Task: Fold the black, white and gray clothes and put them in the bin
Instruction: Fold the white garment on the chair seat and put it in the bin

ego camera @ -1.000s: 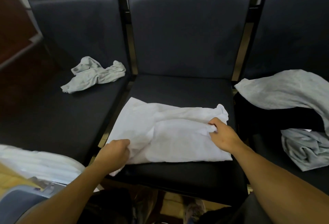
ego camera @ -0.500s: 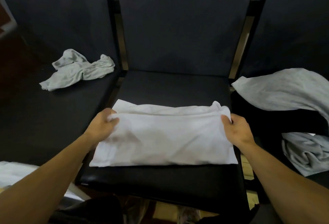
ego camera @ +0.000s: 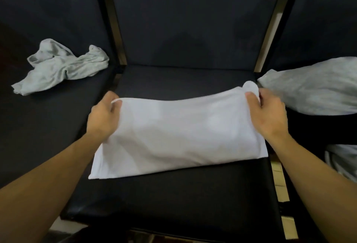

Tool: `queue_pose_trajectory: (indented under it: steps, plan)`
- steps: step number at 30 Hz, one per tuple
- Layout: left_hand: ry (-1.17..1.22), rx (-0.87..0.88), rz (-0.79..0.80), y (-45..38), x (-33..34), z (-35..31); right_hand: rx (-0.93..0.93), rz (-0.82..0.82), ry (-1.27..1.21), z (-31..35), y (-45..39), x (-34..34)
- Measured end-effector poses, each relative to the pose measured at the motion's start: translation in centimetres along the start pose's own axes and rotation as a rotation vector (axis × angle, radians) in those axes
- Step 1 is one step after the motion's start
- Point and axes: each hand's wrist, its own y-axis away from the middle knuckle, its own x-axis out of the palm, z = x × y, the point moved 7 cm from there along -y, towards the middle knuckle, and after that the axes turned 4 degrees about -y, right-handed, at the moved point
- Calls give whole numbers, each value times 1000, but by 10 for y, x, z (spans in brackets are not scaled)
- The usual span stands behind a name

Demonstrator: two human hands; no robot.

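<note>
A white garment [ego camera: 179, 134] lies as a wide folded band across the seat of the middle black chair [ego camera: 173, 200]. My left hand [ego camera: 103, 117] pinches its far left corner. My right hand [ego camera: 267, 115] pinches its far right corner, where a small flap of cloth sticks up. A crumpled gray garment [ego camera: 61, 66] sits on the left chair seat. Another gray garment [ego camera: 313, 92] is spread over the right chair. No bin is in view.
Three black padded chairs stand side by side, their backrests rising behind the seats. More gray cloth [ego camera: 342, 161] shows at the right edge, lower down. Tiled floor shows through the gap between the middle and right chairs.
Both hands brought the near edge of the white garment over to the far side, turning the loose spread into a narrower folded band. They now hold the far corners.
</note>
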Motion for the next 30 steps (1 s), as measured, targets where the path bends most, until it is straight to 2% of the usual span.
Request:
queue_pose_trajectory:
  steps: [3,5,6,8,11,14,21,24,26,28,30]
  plan:
    - [20,-88,-7,1,6,-2,60,70,212,-26,8,20]
    - [-56,-70,-11,11,14,-10,-64,3,313,-28,16,22]
    - [-171,-4,-22,18,19,-19,-157,-31,336,-21,19,20]
    - [-448,177,-45,39,32,-39,-344,2,363,-8,27,26]
    - [-552,371,49,73,60,-56,-470,220,446,-5,47,55]
    - [-512,349,197,91,83,-41,-353,414,520,-23,55,72]
    - [-534,308,217,87,78,-26,-302,466,606,-27,54,73]
    - [-553,325,299,93,76,-29,-268,502,622,-23,68,68]
    - [-541,375,258,106,66,-41,-244,528,628,-20,81,60]
    - [-461,456,199,131,54,-67,-234,484,618,-16,92,43]
    - [-387,515,229,160,53,-92,-172,378,582,-13,97,22]
